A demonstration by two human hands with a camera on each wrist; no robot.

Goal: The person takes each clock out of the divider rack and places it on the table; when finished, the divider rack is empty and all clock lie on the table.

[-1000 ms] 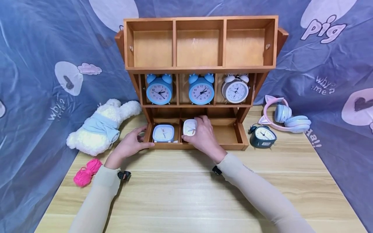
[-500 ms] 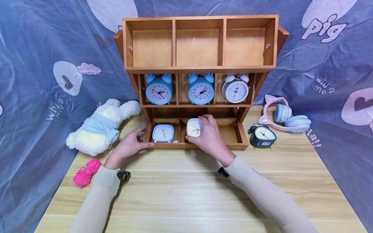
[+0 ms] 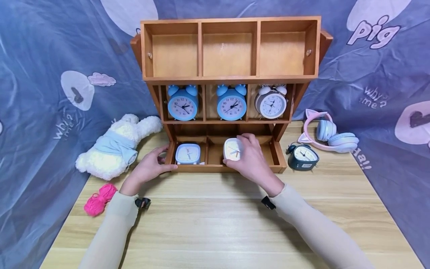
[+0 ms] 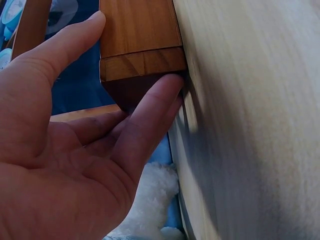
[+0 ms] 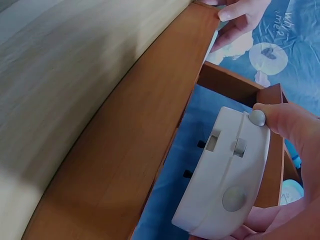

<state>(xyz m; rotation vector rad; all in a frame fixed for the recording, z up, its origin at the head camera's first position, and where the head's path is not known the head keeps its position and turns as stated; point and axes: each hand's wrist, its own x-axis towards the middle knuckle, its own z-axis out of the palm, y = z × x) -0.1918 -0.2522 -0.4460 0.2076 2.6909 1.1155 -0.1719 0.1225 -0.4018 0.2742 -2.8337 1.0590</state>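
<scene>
My right hand (image 3: 252,158) pinches a small white square alarm clock (image 3: 231,149) by its sides, at the middle compartment of the bottom row of a wooden shelf unit (image 3: 231,79). In the right wrist view the white clock (image 5: 207,192) shows two round grey feet and small black knobs. With thumb and fingers my left hand (image 3: 152,164) grips the lower left corner of the shelf, and the left wrist view shows the thumb on one face of that corner (image 4: 142,62). A light blue square alarm clock (image 3: 188,154) stands in the bottom left compartment.
Two blue twin-bell clocks (image 3: 182,107) (image 3: 231,107) and a white one (image 3: 272,105) fill the middle row. Right of the shelf are a dark green clock (image 3: 303,157) and cat-ear headphones (image 3: 342,142). A plush toy (image 3: 114,149) and pink yarn (image 3: 100,199) lie left.
My right hand has moved the white square clock to the right, from the left side of the middle compartment toward its right side. The left hand has stayed on the shelf corner.
</scene>
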